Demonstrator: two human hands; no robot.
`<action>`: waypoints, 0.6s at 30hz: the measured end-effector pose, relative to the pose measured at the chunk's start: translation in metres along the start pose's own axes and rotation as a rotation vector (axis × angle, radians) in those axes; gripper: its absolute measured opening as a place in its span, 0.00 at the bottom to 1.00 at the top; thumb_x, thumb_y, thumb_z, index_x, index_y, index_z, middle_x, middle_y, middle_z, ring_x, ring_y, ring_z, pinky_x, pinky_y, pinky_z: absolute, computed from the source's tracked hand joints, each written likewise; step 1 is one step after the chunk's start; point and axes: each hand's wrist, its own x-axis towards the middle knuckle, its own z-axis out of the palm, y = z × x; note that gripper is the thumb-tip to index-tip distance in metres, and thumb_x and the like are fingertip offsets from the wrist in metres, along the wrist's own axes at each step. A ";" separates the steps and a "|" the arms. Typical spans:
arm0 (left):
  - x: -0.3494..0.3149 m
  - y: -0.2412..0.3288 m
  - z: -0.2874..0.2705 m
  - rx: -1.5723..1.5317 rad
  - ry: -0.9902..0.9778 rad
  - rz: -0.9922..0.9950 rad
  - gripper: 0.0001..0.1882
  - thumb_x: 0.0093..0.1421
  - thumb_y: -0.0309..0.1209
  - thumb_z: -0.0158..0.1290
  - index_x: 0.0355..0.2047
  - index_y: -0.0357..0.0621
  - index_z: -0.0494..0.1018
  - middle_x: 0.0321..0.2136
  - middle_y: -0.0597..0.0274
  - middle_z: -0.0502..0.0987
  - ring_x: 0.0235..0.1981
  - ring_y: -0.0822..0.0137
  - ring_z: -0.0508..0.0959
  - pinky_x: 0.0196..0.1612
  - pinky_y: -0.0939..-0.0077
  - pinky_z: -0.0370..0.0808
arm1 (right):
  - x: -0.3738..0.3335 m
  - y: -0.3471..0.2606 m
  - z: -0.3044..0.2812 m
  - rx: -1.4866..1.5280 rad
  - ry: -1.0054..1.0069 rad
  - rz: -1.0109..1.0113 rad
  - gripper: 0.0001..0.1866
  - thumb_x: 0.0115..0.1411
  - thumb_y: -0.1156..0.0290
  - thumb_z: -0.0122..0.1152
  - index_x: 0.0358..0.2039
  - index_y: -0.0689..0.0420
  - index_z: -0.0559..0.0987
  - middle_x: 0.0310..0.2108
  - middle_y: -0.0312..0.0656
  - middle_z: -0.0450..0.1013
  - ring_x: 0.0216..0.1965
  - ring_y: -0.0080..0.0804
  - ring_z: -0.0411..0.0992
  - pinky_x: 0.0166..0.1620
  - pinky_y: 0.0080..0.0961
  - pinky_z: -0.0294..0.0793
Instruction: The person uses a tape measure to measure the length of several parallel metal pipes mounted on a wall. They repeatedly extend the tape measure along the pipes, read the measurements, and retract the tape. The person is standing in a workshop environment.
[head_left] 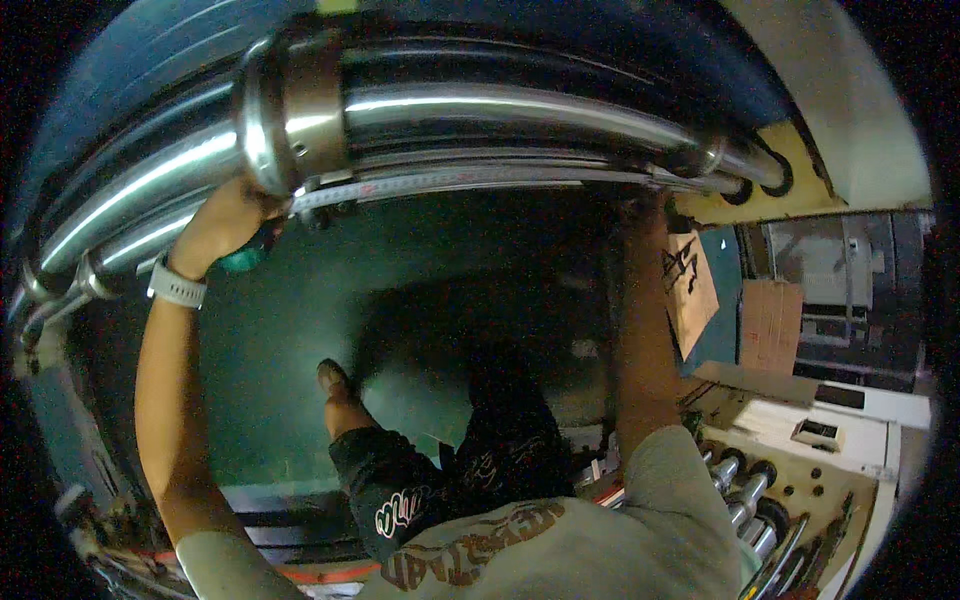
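A green floor [290, 320] spreads below shiny metal rollers [520, 105] along the far side of this dim room; a cardboard box [770, 328] stands well off to the right. The left hand [228, 225] is closed round a green tape measure [242, 260], its pale tape [430, 183] stretched rightward beside the rollers. The right hand [648, 205] sits in shadow; I can't tell its grip. Black marks cover a brown sheet [692, 295]; shirt [620, 535] and shorts [500, 455] carry lettering.

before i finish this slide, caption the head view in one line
Left hand holding a green tape measure, its pale blade running along metal rollers toward the right hand.
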 end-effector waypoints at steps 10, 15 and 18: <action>-0.002 -0.021 0.001 -0.179 0.016 0.080 0.06 0.54 0.27 0.47 0.29 0.35 0.68 0.20 0.60 0.72 0.21 0.70 0.71 0.26 0.76 0.68 | 0.038 0.055 -0.006 0.395 -0.065 0.413 0.16 0.55 0.52 0.44 0.34 0.51 0.68 0.21 0.37 0.61 0.17 0.26 0.55 0.16 0.21 0.54; -0.001 -0.017 0.002 -0.250 -0.009 0.014 0.07 0.54 0.28 0.48 0.30 0.35 0.69 0.21 0.60 0.72 0.21 0.70 0.71 0.27 0.75 0.68 | 0.060 0.076 -0.034 0.603 -0.300 0.455 0.21 0.53 0.47 0.45 0.34 0.51 0.68 0.21 0.35 0.61 0.17 0.24 0.55 0.16 0.18 0.52; -0.002 -0.001 0.001 -0.118 0.008 -0.008 0.08 0.54 0.29 0.49 0.31 0.35 0.69 0.21 0.60 0.72 0.22 0.70 0.71 0.27 0.75 0.68 | 0.041 0.050 -0.020 0.563 -0.124 0.472 0.22 0.53 0.45 0.45 0.34 0.51 0.68 0.21 0.35 0.61 0.17 0.23 0.54 0.16 0.17 0.52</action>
